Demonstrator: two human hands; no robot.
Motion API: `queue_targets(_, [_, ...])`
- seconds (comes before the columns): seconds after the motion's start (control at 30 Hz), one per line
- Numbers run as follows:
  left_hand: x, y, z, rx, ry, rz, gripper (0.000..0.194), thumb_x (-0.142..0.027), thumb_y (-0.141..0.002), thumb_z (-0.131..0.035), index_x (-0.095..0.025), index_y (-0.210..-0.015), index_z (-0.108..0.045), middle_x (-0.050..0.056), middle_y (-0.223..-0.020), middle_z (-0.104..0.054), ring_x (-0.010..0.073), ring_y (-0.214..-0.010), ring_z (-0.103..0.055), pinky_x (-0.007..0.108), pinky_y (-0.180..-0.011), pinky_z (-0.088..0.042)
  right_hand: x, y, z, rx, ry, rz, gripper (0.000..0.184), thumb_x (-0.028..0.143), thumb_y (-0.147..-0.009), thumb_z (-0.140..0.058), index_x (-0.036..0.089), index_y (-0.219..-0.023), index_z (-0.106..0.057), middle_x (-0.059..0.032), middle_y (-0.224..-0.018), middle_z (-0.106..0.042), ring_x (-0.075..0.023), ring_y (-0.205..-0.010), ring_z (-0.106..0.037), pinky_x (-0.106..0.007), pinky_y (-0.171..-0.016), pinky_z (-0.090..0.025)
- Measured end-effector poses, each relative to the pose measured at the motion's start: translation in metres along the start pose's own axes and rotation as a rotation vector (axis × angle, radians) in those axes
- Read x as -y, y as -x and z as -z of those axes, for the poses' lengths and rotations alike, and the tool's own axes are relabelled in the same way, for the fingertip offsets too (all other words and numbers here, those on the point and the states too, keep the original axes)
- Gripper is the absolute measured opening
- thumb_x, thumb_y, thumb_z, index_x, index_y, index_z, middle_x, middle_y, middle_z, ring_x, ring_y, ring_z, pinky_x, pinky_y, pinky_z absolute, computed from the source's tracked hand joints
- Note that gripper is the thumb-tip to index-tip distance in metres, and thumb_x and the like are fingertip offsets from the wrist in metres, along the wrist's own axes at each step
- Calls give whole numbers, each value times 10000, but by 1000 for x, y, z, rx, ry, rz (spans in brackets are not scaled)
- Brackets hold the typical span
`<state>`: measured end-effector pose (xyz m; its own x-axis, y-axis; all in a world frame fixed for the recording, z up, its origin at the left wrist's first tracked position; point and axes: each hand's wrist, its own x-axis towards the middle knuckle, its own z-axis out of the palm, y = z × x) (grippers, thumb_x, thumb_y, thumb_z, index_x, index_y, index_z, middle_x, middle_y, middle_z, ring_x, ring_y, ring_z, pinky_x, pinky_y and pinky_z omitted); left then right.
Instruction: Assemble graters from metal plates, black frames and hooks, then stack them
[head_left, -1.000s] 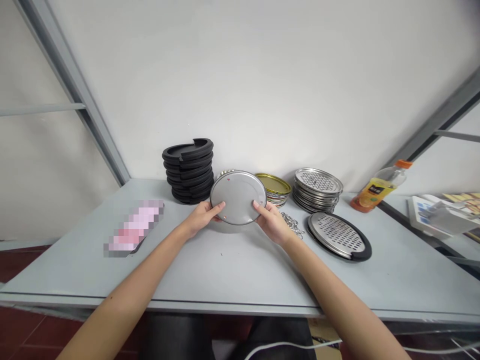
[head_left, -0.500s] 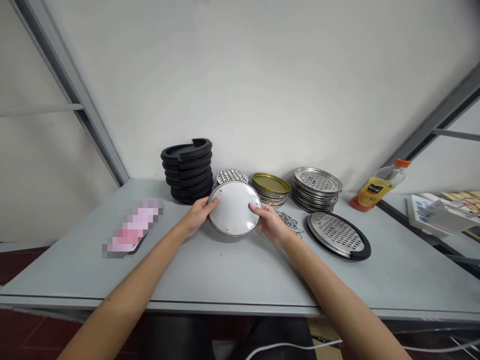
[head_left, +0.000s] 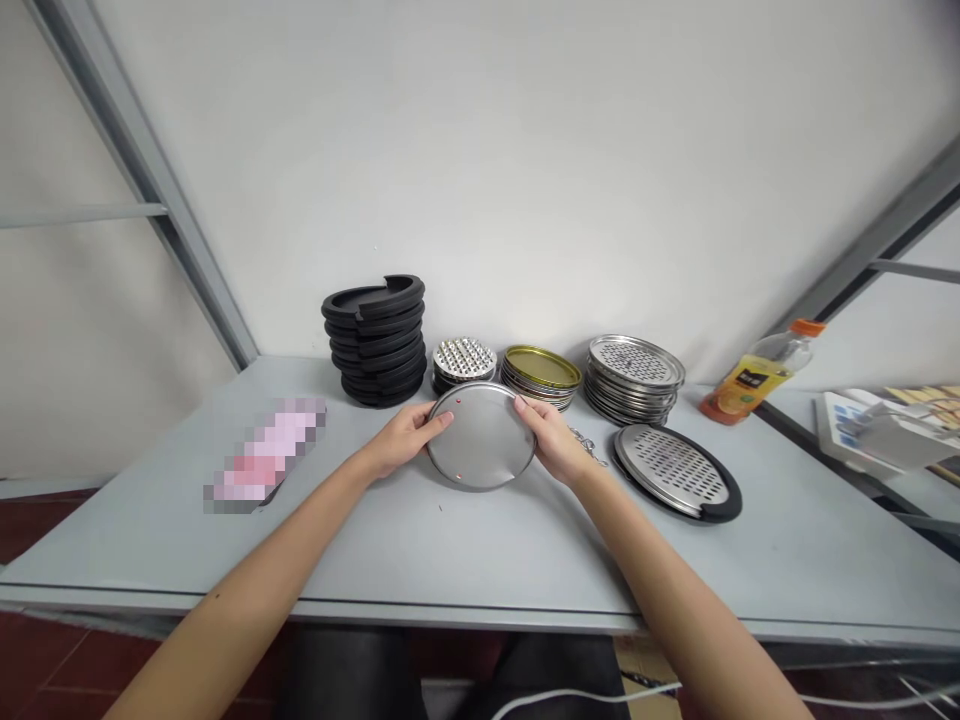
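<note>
Grey tabletop [head_left: 420, 560]: round metal disc [head_left: 484, 448], broad face toward the head camera.

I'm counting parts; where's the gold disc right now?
In the head view, the gold disc tops a stack near the wall, right of the studded disc and left of the stacked perforated discs.

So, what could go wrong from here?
The disc might slip, as the left hand and right hand hold it near its rim. It could bump the grater stack, which looks close behind. The black stack sits unevenly, so a knock might topple it.
</note>
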<state>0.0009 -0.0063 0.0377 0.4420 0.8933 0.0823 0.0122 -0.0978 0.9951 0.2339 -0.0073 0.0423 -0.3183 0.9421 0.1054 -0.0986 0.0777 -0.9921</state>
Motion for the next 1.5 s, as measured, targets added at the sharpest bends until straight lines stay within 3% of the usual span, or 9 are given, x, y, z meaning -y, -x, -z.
queue_targets(0.2, [2,-3,4,-104,-40,-116,452,-489,-845,-615,-171,-1165,-640,77,-1025,-704,235,-978,-625,316,-799,-514,-4,-1,1,-30,129,177,440,546,-846,-561,212,-1118,-653,-45,-1035,-704,-233,-992,-629,-321,-790,-516])
queue_targets(0.4, [-5,-4,10,-169,-90,-227,524,-436,-759,-717,-161,-1194,-616,115,-1172,-654,257,-1089,-595,349,-911,-484,-6,4,-5,-113,462,453,355,450,-856,-588,222,-1119,-659,-52,-1110,-692,-243,-1028,-626,-371,-910,-483])
queue_targets(0.6, [-6,0,13,-72,-306,-316,517,-412,-747,-736,-153,-1183,-633,133,-1133,-671,258,-1020,-627,385,-920,-475,-18,7,-7,74,842,630,374,331,-882,-569,257,-1248,-595,-66,-1227,-648,-240,-1104,-609,-388,-956,-466])
queue_targets(0.67, [-4,1,10,-60,-448,-373,542,-396,-690,-788,-177,-1166,-651,122,-1172,-660,277,-1098,-597,399,-974,-444,-20,5,-6,102,909,671,386,318,-889,-557,254,-1269,-579,-74,-1237,-642,-242,-1125,-599,-399,-968,-459])
queue_targets(0.73, [0,1,8,-75,-585,-433,502,-374,-689,-792,-203,-1145,-667,104,-1208,-651,280,-1176,-554,404,-1024,-407,-22,4,-5,89,946,685,389,317,-893,-549,255,-1276,-572,-80,-1231,-645,-244,-1114,-604,-407,-953,-467])
queue_targets(0.9, [10,0,10,-72,-706,-461,355,-340,-843,-643,-210,-1173,-653,73,-1186,-673,232,-1107,-608,371,-991,-439,-19,3,-6,57,958,664,374,344,-875,-582,249,-1236,-592,-85,-1186,-663,-238,-1065,-622,-396,-920,-481])
queue_targets(1.1, [9,0,16,-67,-697,-394,383,-319,-846,-620,-186,-1205,-637,79,-1193,-669,235,-1065,-628,353,-949,-471,-15,-1,10,-52,934,621,499,388,-774,-697,225,-1232,-586,-93,-1205,-649,-261,-1094,-604,-417,-958,-462])
queue_targets(1.27, [7,1,17,-51,-711,-378,409,-347,-854,-604,-201,-1235,-620,81,-1202,-662,239,-1057,-632,360,-925,-495,-22,-8,27,-20,979,612,339,248,-837,-595,213,-1173,-626,-79,-1116,-694,-241,-1018,-645,-403,-915,-486])
queue_targets(1.5, [12,0,11,-32,-806,-450,562,-451,-773,-701,-189,-1260,-601,83,-1270,-625,261,-1217,-546,402,-1065,-413,-26,-10,24,4,1076,695,320,167,-829,-581,215,-1137,-655,-81,-1129,-696,-245,-1041,-641,-419,-926,-472])
